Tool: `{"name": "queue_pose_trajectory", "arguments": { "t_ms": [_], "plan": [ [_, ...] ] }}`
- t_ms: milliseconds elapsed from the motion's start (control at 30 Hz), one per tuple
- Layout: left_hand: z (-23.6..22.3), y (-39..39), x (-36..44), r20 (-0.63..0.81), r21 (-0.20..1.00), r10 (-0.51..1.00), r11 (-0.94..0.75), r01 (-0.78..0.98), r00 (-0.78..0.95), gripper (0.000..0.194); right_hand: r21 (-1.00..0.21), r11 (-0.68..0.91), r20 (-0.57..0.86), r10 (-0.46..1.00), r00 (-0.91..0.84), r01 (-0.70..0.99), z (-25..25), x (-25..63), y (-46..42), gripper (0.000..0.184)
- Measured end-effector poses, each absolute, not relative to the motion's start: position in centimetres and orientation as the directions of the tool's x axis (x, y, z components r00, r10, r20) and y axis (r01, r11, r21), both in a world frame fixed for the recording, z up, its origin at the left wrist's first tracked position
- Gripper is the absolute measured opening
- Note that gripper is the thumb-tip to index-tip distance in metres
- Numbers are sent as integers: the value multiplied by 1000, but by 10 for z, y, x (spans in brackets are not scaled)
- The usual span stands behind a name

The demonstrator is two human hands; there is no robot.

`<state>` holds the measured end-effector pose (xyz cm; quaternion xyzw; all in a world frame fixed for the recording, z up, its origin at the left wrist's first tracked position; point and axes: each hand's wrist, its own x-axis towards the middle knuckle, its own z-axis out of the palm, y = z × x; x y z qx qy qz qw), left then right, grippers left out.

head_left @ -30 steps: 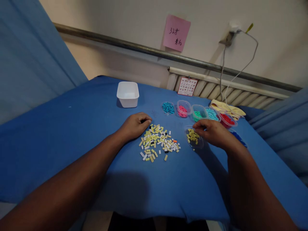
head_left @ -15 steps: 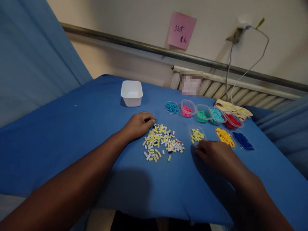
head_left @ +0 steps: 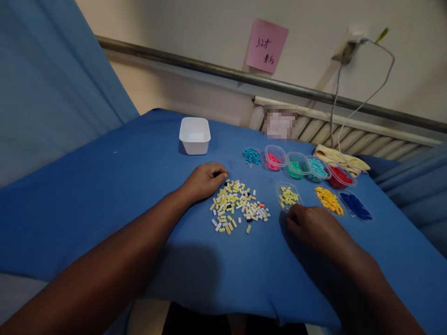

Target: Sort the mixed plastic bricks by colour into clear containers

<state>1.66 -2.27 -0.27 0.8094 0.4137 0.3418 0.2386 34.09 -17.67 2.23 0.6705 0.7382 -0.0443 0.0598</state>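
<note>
A loose pile of small building bricks (head_left: 230,203), mostly pale yellow and white with a few black ones and an orange one, lies on the blue cloth. My left hand (head_left: 205,181) rests at the pile's upper left edge, its fingers curled and thumb against the forefinger; whatever they may hold is hidden. On the right, my right hand (head_left: 312,224) is closed at the near rim of a clear tub (head_left: 281,208) of yellow-green bricks (head_left: 288,196). Its fingertips are turned under, so I cannot see whether a brick is between them.
Behind stands a white tub (head_left: 195,144). Clear tubs of teal (head_left: 252,157), pink (head_left: 273,161), green (head_left: 295,170), turquoise (head_left: 317,168), red (head_left: 340,177), orange-yellow (head_left: 329,200) and dark blue bricks (head_left: 355,205) sit at right. A yellow cloth (head_left: 340,159) lies beyond, near a radiator (head_left: 321,123).
The view has shifted slightly, so everything sits a little further right. My right hand's fingers look more tucked in beside the tub. My left hand stays by the pile.
</note>
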Motion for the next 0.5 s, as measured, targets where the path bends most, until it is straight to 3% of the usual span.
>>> {"name": "queue_pose_trajectory", "arguments": {
  "t_ms": [267, 500],
  "plan": [
    [-3, -23, 17, 358, 670, 828, -550, 499, 432, 22, -53, -7, 100, 995, 12, 999, 33, 347, -173, 25],
    [-5, -23, 17, 355, 662, 830, -548, 512, 429, 21, -335, 314, 186, 946, -264, 888, 54, 314, -123, 14]
  ]
}}
